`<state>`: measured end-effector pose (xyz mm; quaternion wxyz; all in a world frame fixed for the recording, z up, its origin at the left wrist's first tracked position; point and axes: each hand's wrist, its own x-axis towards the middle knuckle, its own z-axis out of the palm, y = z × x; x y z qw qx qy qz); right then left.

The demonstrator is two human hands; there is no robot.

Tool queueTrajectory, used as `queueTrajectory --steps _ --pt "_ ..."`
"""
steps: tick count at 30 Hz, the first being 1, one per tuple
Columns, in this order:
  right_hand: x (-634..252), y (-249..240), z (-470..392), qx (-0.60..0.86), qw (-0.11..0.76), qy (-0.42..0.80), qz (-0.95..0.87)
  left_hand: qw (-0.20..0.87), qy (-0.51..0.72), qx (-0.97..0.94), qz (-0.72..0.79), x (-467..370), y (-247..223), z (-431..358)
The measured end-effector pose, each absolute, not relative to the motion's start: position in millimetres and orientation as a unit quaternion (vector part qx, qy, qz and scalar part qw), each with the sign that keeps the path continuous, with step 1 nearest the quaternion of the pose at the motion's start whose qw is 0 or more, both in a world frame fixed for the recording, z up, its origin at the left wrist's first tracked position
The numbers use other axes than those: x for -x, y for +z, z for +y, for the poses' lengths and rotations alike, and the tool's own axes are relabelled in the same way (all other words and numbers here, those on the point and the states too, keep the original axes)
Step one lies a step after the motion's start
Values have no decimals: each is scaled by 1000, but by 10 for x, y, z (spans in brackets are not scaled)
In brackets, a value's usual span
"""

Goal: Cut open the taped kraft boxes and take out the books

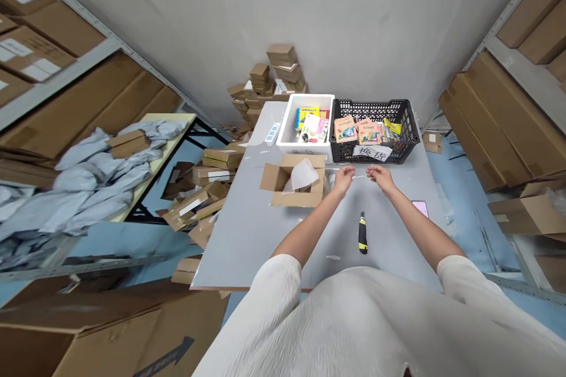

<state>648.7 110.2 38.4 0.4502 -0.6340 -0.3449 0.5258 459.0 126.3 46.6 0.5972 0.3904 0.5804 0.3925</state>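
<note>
Over the grey table [265,218], my left hand [344,180] and my right hand [381,179] face each other with fingers pinched. A thin whitish strip [361,177] spans the small gap between the fingertips; its exact kind is too small to make out. Left of my left hand stands an open cardboard box [297,198] with its flaps spread and white foam wrap [303,175] inside. Below the hands lies a black and yellow utility knife [362,234], its tip pointing away from me.
At the back of the table stand a white bin [283,132] with booklets and a black crate [400,156] with small colourful packets. A phone [420,208] lies at right. Cartons [221,159] pile up at left, near a side table with grey parcels [97,177]. Shelves flank both sides.
</note>
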Motion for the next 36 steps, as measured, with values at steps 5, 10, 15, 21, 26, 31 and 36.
queueTrajectory --steps 5,10,15,21,26,31,36 --pt "-6137 294 864 634 422 543 -353 554 405 -414 598 -4125 401 993" --pt "-5648 196 761 627 379 563 -383 475 415 -447 634 -3386 384 834" --pt "-5135 80 758 641 339 545 -421 354 355 -485 717 -2471 421 679" --pt "-4629 -47 717 696 338 487 -405 278 338 -475 763 -1655 417 709" --pt "-4354 -23 612 704 365 457 -404 381 339 -500 700 -1384 318 869" --pt "-4240 51 522 730 368 428 -385 402 221 -599 657 -1363 256 944" --pt "-4225 95 521 741 358 435 -366 416 129 -623 650 -1373 197 965"
